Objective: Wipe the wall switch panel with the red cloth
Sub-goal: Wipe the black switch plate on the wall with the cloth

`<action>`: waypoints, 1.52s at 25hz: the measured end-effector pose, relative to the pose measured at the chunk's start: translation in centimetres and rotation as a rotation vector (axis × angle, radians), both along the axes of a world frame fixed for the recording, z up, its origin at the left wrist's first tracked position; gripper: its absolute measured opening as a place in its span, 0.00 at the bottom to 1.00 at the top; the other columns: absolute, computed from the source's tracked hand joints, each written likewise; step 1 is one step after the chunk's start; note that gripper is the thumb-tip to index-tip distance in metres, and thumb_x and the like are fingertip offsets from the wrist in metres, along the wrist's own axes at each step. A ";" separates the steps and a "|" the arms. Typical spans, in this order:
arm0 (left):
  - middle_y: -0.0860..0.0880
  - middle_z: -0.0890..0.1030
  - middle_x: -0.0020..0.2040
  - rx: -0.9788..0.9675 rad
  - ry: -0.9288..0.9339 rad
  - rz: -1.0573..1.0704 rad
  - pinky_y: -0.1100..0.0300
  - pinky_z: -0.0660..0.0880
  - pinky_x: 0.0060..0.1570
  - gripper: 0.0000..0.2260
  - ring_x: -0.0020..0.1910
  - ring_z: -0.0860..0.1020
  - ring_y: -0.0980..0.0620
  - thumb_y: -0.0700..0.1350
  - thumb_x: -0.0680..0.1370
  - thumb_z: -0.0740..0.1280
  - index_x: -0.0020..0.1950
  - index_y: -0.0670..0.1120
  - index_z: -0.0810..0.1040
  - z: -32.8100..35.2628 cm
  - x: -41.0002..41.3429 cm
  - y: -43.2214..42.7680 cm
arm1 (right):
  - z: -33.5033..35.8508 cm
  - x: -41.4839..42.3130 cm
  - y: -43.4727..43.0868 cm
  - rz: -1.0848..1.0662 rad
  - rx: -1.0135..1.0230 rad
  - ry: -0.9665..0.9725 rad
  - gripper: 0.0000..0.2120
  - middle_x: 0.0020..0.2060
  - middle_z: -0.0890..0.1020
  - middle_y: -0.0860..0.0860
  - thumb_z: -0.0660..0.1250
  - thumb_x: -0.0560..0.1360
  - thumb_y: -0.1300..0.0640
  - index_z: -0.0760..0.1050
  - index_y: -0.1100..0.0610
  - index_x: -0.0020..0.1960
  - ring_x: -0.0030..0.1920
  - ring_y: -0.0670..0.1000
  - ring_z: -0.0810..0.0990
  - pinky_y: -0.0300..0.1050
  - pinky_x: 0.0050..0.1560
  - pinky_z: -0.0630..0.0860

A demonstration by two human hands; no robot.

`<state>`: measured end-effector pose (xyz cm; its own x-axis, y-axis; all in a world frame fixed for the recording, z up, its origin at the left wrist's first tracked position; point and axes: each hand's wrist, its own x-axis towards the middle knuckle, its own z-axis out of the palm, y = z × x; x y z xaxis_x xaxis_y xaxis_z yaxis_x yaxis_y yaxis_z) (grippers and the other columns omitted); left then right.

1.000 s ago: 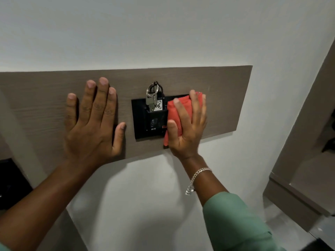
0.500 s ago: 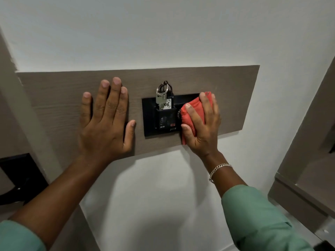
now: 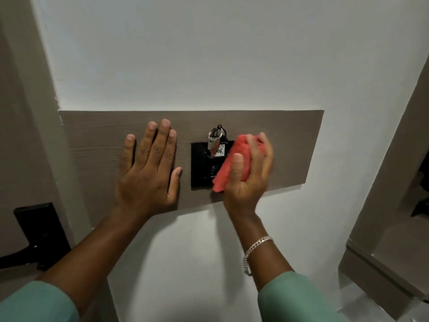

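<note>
Hands at work on a hallway wall: the right hand (image 3: 247, 173) grips a bunched red cloth (image 3: 234, 162), thumb across the front and fingers curled over the top, pressing it against the right part of the black rectangular wall switch panel (image 3: 199, 166). Cloth covers the panel's right side & hangs just past its lower right corner; the left half of the panel shows bare. Fingertips of that hand look blurred.

Left hand (image 3: 148, 175) lies flat, palm down, fingers spread a little, on the long grey-brown wood-grain board (image 3: 97, 140) that frames the panel. It holds nothing; its thumb tip sits just beside the panel's left edge, not quite touching as far as can be seen.

At the panel's top centre a silver key ring w/ keys and a small white tag (image 3: 217, 141) hangs out of a slot, immediately left of the cloth. Handwriting on the tag is too small to read w/ certainty.

Silver chain bracelet (image 3: 254, 252) circles the right wrist, above a green sleeve (image 3: 294, 300); the left arm wears the same green. White painted wall (image 3: 209, 54) fills the area above & below the board. Black door-lock plate w/ lever handle (image 3: 39, 233) shows at lower left, well apart from the panel.
</note>
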<state>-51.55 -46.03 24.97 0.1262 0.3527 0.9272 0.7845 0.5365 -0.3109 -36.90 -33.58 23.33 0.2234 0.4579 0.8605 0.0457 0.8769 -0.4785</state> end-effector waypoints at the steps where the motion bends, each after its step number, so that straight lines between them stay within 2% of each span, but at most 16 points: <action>1: 0.41 0.57 0.80 -0.001 0.001 -0.007 0.43 0.47 0.78 0.32 0.80 0.52 0.43 0.52 0.79 0.56 0.80 0.40 0.55 0.0 0.0 0.0 | -0.3 -1.1 -1.1 -0.025 0.026 -0.050 0.21 0.75 0.68 0.53 0.56 0.82 0.42 0.71 0.47 0.71 0.75 0.56 0.67 0.53 0.73 0.69; 3: 0.41 0.58 0.80 0.007 0.003 -0.013 0.43 0.48 0.78 0.32 0.80 0.53 0.43 0.52 0.79 0.56 0.80 0.40 0.56 0.0 -0.1 0.0 | -1.1 -2.4 -1.9 -0.057 0.025 -0.088 0.22 0.76 0.68 0.57 0.55 0.81 0.42 0.71 0.51 0.71 0.77 0.60 0.64 0.64 0.73 0.67; 5: 0.41 0.58 0.80 0.014 0.002 -0.020 0.42 0.49 0.78 0.31 0.80 0.53 0.43 0.52 0.79 0.56 0.79 0.40 0.57 0.0 0.0 0.0 | -1.5 -3.0 -1.7 -0.029 -0.077 0.005 0.22 0.76 0.67 0.58 0.56 0.81 0.44 0.72 0.53 0.70 0.78 0.61 0.63 0.69 0.71 0.66; 8: 0.41 0.58 0.80 0.013 0.000 -0.027 0.42 0.49 0.77 0.31 0.80 0.54 0.43 0.52 0.79 0.56 0.79 0.40 0.57 -0.1 -0.1 0.1 | -1.1 -3.7 -2.2 0.019 -0.187 0.128 0.22 0.77 0.66 0.56 0.55 0.82 0.42 0.71 0.51 0.71 0.79 0.59 0.61 0.70 0.72 0.65; 12: 0.41 0.59 0.80 0.017 0.006 -0.029 0.41 0.52 0.77 0.31 0.80 0.54 0.43 0.53 0.79 0.56 0.79 0.40 0.57 -0.1 0.0 0.0 | -2.3 -2.4 -0.9 -0.055 0.016 -0.062 0.26 0.77 0.65 0.60 0.50 0.82 0.38 0.69 0.52 0.71 0.80 0.63 0.58 0.73 0.75 0.58; 15: 0.41 0.59 0.80 0.023 0.014 -0.033 0.42 0.52 0.77 0.31 0.80 0.55 0.43 0.52 0.79 0.56 0.79 0.40 0.57 -0.2 -0.1 0.2 | -1.3 -2.8 -0.3 0.000 -0.131 0.086 0.24 0.78 0.65 0.53 0.52 0.82 0.40 0.72 0.49 0.71 0.81 0.56 0.57 0.69 0.76 0.59; 16: 0.41 0.59 0.80 0.024 0.015 -0.030 0.42 0.51 0.77 0.31 0.80 0.54 0.43 0.52 0.79 0.56 0.79 0.40 0.57 -0.3 -0.2 0.2 | -1.1 -3.0 -0.5 -0.001 -0.119 0.073 0.24 0.79 0.65 0.53 0.52 0.82 0.39 0.71 0.47 0.72 0.82 0.56 0.56 0.68 0.77 0.58; 20: 0.41 0.57 0.80 0.008 -0.004 -0.024 0.43 0.48 0.78 0.31 0.80 0.53 0.43 0.53 0.79 0.56 0.80 0.40 0.56 -0.2 -0.1 0.1 | -3.2 -0.7 1.9 -0.121 0.204 -0.288 0.29 0.78 0.62 0.59 0.49 0.81 0.36 0.65 0.51 0.74 0.80 0.65 0.56 0.69 0.79 0.54; 23: 0.41 0.57 0.80 -0.019 -0.074 -0.080 0.44 0.47 0.78 0.32 0.80 0.53 0.44 0.51 0.78 0.58 0.80 0.40 0.57 0.0 0.7 -0.2 | -3.1 1.8 4.2 -0.129 0.259 -0.441 0.31 0.78 0.62 0.60 0.48 0.81 0.34 0.63 0.53 0.74 0.80 0.67 0.55 0.68 0.79 0.52; 25: 0.38 0.60 0.79 -0.010 -0.212 -0.251 0.43 0.50 0.77 0.33 0.79 0.57 0.42 0.49 0.75 0.62 0.78 0.39 0.58 -1.0 2.6 -0.4 | -2.8 3.0 4.7 -0.127 0.291 -0.554 0.31 0.79 0.61 0.59 0.49 0.81 0.34 0.62 0.51 0.76 0.81 0.65 0.51 0.67 0.80 0.52; 27: 0.38 0.70 0.73 0.082 -0.430 -0.480 0.42 0.63 0.71 0.27 0.73 0.68 0.41 0.46 0.74 0.64 0.72 0.40 0.66 -3.3 6.0 -0.2 | -2.4 4.2 5.2 -0.126 0.343 -0.663 0.31 0.80 0.58 0.56 0.51 0.80 0.33 0.60 0.49 0.77 0.82 0.62 0.48 0.66 0.80 0.51; 29: 0.43 0.78 0.60 0.179 -0.733 -0.698 0.43 0.75 0.58 0.18 0.59 0.77 0.45 0.46 0.75 0.63 0.63 0.42 0.73 -5.0 10.3 0.9 | -2.2 4.9 5.6 -0.091 0.345 -0.709 0.33 0.81 0.54 0.54 0.54 0.79 0.33 0.57 0.47 0.79 0.83 0.60 0.44 0.64 0.81 0.48; 32: 0.48 0.81 0.53 0.263 -1.200 -0.845 0.52 0.79 0.55 0.15 0.52 0.80 0.52 0.48 0.77 0.68 0.61 0.45 0.75 -4.9 15.1 3.8 | -2.5 5.2 5.9 -0.029 0.366 -0.754 0.37 0.82 0.51 0.55 0.60 0.77 0.34 0.54 0.48 0.80 0.83 0.61 0.43 0.66 0.81 0.47; 35: 0.50 0.80 0.46 0.383 -1.355 -0.883 0.64 0.78 0.44 0.14 0.43 0.80 0.55 0.42 0.76 0.72 0.57 0.47 0.70 -3.8 17.3 6.5 | -2.5 6.9 7.3 0.043 0.464 -0.840 0.37 0.82 0.49 0.54 0.59 0.78 0.38 0.51 0.49 0.81 0.83 0.60 0.42 0.69 0.80 0.49; 36: 0.52 0.80 0.45 0.384 -1.363 -0.899 0.68 0.77 0.40 0.15 0.40 0.80 0.57 0.41 0.75 0.71 0.56 0.48 0.69 -3.8 17.7 7.2 | -2.6 7.7 8.0 0.062 0.474 -0.888 0.37 0.83 0.48 0.53 0.58 0.77 0.39 0.49 0.48 0.81 0.83 0.59 0.42 0.70 0.79 0.49; 38: 0.54 0.81 0.46 0.276 -1.352 -0.917 0.68 0.79 0.39 0.13 0.43 0.82 0.60 0.39 0.76 0.70 0.57 0.50 0.71 -4.3 18.6 8.6 | -3.2 9.8 9.5 0.096 0.427 -0.965 0.38 0.83 0.47 0.50 0.55 0.76 0.39 0.44 0.46 0.81 0.83 0.56 0.41 0.71 0.79 0.47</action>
